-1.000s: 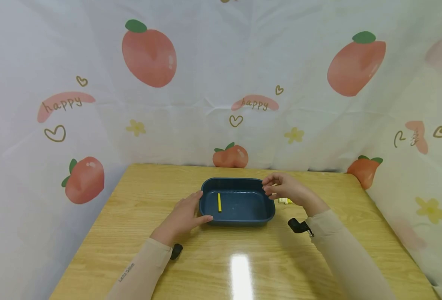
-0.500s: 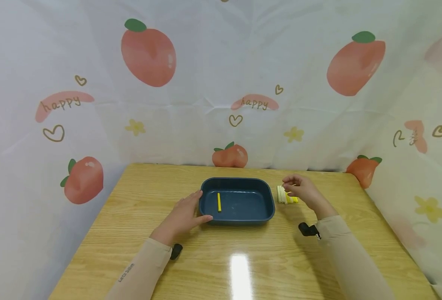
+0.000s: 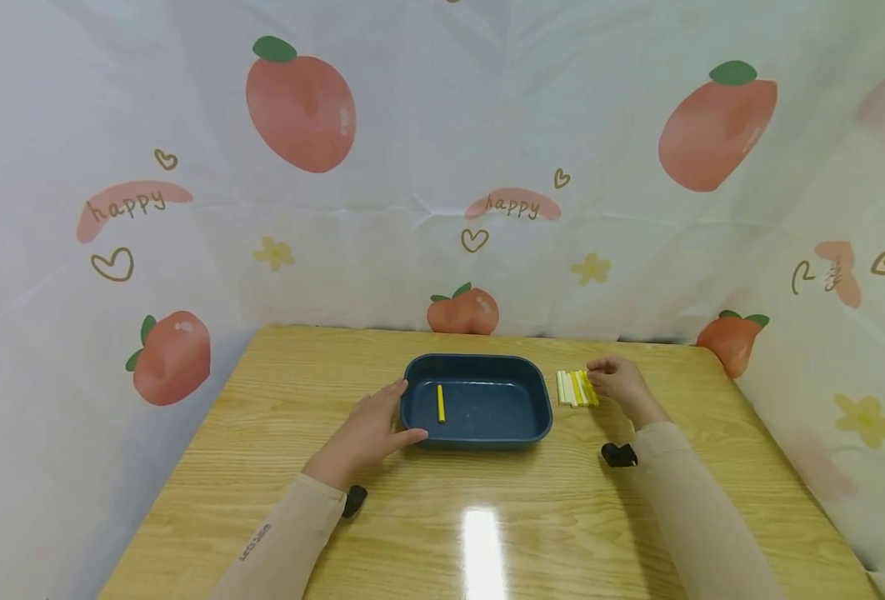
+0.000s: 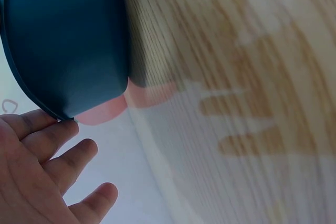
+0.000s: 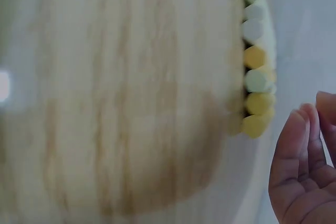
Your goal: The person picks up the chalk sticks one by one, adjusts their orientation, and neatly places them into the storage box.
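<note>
A dark blue rectangular tub (image 3: 476,433) sits on the wooden table, with one yellow chalk stick (image 3: 441,404) lying inside near its left end. My left hand (image 3: 365,432) rests at the tub's left end, thumb on the front rim; in the left wrist view, fingertips touch the rim of the tub (image 4: 63,77). Right of the tub lies a row of white and yellow chalk sticks (image 3: 575,388). My right hand (image 3: 622,385) is over the right end of that row, fingers bent. In the right wrist view, the fingers of my right hand (image 5: 302,166) stand beside the chalk ends (image 5: 255,82), nothing visible between them.
The wooden table (image 3: 322,358) extends around the tub to a white fabric backdrop (image 3: 382,167) printed with fruit. A bright light reflection shows on the near part of the table. Black camera mounts sit at both wrists.
My right hand has moved right from over the tub's right end to the right end of the chalk row, uncovering most of the sticks. My left hand has stayed at the tub.
</note>
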Motion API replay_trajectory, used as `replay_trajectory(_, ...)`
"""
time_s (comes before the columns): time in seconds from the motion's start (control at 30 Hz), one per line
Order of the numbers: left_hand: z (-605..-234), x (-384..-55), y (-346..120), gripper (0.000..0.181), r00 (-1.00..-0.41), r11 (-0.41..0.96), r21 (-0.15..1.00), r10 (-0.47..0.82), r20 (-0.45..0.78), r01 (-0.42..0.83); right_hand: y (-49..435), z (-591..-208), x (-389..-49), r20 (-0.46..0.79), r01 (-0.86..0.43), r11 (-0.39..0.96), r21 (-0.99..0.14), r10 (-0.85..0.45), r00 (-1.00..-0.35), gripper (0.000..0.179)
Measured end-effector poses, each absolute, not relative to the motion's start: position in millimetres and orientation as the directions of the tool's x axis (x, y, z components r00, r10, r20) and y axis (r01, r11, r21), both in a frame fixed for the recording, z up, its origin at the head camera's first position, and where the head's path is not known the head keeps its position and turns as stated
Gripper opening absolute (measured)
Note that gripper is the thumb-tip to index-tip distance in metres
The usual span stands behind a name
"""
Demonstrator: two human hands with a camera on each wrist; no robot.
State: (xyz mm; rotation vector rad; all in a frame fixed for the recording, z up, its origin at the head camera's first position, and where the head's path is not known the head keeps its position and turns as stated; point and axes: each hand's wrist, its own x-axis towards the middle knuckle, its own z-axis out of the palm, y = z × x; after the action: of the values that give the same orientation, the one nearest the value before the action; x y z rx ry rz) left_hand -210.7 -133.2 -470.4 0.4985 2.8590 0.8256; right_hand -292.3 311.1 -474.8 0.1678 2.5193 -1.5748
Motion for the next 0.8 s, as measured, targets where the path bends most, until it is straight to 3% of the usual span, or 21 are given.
replay_trajectory(0.5, -468.3, -208.5, -132.5, 0.100, -0.945, 0.808, 0.531, 0.326, -0.041, 0.255, 312.8, -484.6, -299.8, -0.251, 0.274, 0.430, -0.860, 0.111, -0.962, 0.028)
replay_trajectory(0.8, -469.9, -209.0, -133.0, 0.100, -0.944, 0.807, 0.532, 0.327, -0.041, 0.256, 320.1, -492.7, -303.8, -0.245, 0.258, 0.521, -0.814, 0.094, -0.965, 0.027)
